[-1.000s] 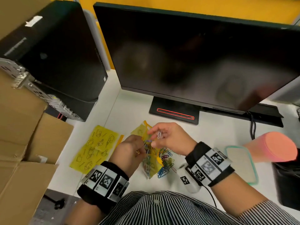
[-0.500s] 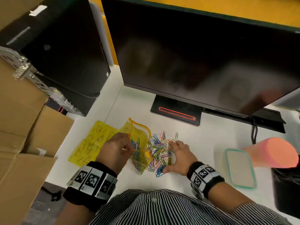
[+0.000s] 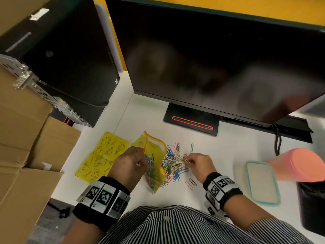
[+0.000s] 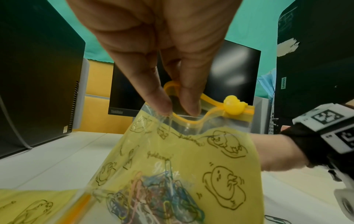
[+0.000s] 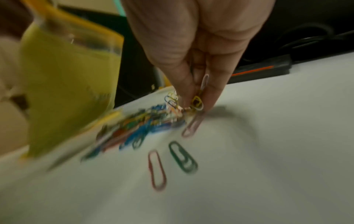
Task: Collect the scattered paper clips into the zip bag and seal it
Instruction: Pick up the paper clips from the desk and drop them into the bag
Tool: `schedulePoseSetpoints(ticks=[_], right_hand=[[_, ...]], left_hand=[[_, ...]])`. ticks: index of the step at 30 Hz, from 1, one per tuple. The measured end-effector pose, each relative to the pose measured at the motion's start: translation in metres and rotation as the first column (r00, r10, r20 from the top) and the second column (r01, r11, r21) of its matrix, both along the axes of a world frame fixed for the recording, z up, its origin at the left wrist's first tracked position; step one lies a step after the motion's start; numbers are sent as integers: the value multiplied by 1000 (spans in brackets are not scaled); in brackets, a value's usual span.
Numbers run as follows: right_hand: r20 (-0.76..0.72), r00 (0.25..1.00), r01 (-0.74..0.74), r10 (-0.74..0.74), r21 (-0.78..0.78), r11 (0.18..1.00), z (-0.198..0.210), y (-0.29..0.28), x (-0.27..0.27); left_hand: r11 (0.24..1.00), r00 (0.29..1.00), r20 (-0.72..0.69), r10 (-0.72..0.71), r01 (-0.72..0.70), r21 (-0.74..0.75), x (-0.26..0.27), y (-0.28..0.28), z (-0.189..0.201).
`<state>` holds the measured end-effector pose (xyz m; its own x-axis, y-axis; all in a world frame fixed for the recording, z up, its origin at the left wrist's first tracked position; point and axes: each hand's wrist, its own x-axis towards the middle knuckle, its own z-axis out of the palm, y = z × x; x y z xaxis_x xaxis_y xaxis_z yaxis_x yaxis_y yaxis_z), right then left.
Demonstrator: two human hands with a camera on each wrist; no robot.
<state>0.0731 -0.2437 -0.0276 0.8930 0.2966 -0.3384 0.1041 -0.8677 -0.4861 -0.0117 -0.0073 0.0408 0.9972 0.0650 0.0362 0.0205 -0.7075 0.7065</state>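
A yellow zip bag (image 3: 154,155) (image 4: 184,163) printed with cartoon drawings stands open on the white desk, several coloured clips lying in its bottom. My left hand (image 3: 130,164) (image 4: 172,104) pinches the near lip of its mouth by the orange zip track; a yellow duck slider (image 4: 233,108) sits at the track's right end. A heap of coloured paper clips (image 3: 173,163) (image 5: 145,121) lies just right of the bag. My right hand (image 3: 191,160) (image 5: 195,100) pinches a few clips at the heap's right edge. A red clip (image 5: 157,169) and a green clip (image 5: 182,156) lie apart, nearer me.
A second yellow printed bag (image 3: 102,155) lies flat to the left. A large monitor (image 3: 211,59) and its stand (image 3: 191,121) fill the back. A computer tower (image 3: 61,55) and cardboard boxes (image 3: 22,138) stand left. A teal-rimmed lid (image 3: 262,182) and a pink cup (image 3: 299,164) are right.
My right hand dropped from above the bag's mouth to the heap, lay flat on it, and now pinches clips at its right edge. The left hand keeps holding the bag's mouth.
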Motion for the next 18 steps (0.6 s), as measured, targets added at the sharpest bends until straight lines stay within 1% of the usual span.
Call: schedulePoseSetpoints(ticks=[2,4,5,7,8,9,10,11,15,16,18], right_hand=[[-6,992,126,-126,109,986,10,-7,5],[-92,973,229,-212,270,935,29,-11,9],[-159,960,273,-229,378,885,43,-10,10],[-262,939,338,-224,576,744,70,-4,11],[-289,934,351,-209,637,687,83,1,11],[-300,935,348,-189,668,658,92,8,12],[-302,938,338,-171,681,649,100,15,12],[-297,942,322,-155,680,659,103,23,12],[-245,967,209,-66,623,754,105,48,5],[-232,970,200,-67,617,761,104,50,5],[-238,964,247,-120,628,738,103,47,10]], left_hand=[[1000,999,-23,-22,22,1,0,-2,0],[999,998,-48,-41,41,-6,2,-5,1],[999,997,-54,-48,48,-4,3,-7,1],[998,996,-53,-68,68,0,6,-10,4],[997,996,-48,-82,81,-2,8,-12,6],[996,995,-41,-92,92,-2,9,-14,8],[996,995,-41,-94,94,3,11,-16,10],[996,995,-47,-91,91,9,12,-19,13],[998,997,-45,-68,67,-13,15,-24,18],[998,997,-45,-63,62,-19,15,-22,18],[999,998,-49,-49,49,-10,15,-18,17]])
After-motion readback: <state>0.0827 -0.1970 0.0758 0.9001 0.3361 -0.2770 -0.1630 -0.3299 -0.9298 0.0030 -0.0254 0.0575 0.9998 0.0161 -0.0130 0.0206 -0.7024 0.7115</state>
